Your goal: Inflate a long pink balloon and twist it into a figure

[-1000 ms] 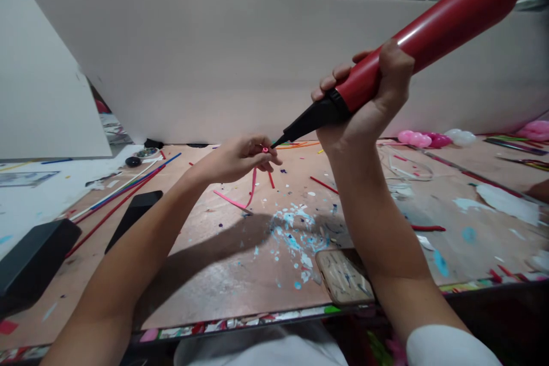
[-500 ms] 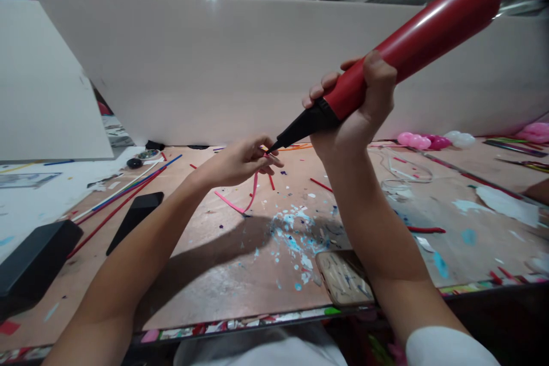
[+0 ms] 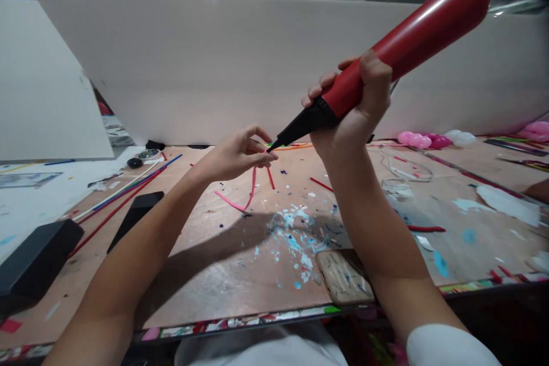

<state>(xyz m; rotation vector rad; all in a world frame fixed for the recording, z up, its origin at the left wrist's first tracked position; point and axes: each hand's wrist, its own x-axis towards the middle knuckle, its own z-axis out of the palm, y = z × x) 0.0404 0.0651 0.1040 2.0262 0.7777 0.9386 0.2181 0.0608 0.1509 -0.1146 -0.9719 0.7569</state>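
My right hand (image 3: 358, 111) is wrapped round the lower body of a red balloon pump (image 3: 407, 40) that points up to the right. Its black nozzle (image 3: 295, 128) slants down to the left and its tip meets my left hand (image 3: 234, 154). My left hand pinches the mouth of a limp pink long balloon (image 3: 251, 189) right at the nozzle tip. The rest of that balloon hangs down and curls onto the brown table (image 3: 223, 274).
A white board (image 3: 214, 68) stands across the back. Red, blue and white uninflated balloons (image 3: 124, 189) lie at left beside a black phone (image 3: 135, 214) and a black box (image 3: 34, 260). Another phone (image 3: 343, 277) lies near the front edge. Small pink and white inflated balloons (image 3: 429, 139) sit at the right.
The pump has tilted slightly and shifted left, its nozzle tip moving down to my left fingers. My left fingers have lifted a little around the balloon's mouth.
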